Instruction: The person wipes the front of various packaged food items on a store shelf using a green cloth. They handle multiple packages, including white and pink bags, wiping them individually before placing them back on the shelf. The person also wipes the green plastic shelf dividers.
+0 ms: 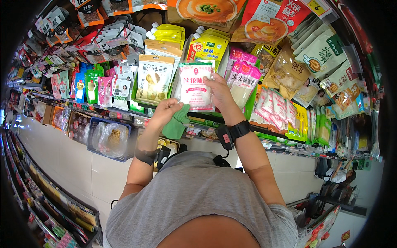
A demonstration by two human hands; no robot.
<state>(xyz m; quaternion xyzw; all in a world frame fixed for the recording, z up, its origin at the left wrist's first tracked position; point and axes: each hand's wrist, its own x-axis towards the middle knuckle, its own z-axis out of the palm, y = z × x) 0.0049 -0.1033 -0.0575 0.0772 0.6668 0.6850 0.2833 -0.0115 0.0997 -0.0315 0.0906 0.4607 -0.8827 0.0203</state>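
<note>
My right hand (pixel 219 90) grips the right edge of a white and pink seasoning packet (pixel 195 85), held upright with its printed front towards me. In my left hand (pixel 166 112) is a bunched green cloth (pixel 175 124), just below the packet's lower left corner. Whether the left fingertips touch the packet, I cannot tell. Left of the packet stand beige seasoning pouches (pixel 154 79). Yellow spouted pouches (pixel 209 48) rise behind it, and pink-topped clear packets (pixel 243 74) stand to its right.
Hanging snack bags (pixel 102 43) crowd the left of the shelving. More white and pink packets (pixel 274 107) lie at the right. On the floor, a blue plastic basket (pixel 109 140) holds bagged goods. Another shelf unit (pixel 59 198) runs behind me on the left. A person (pixel 338 175) is far right.
</note>
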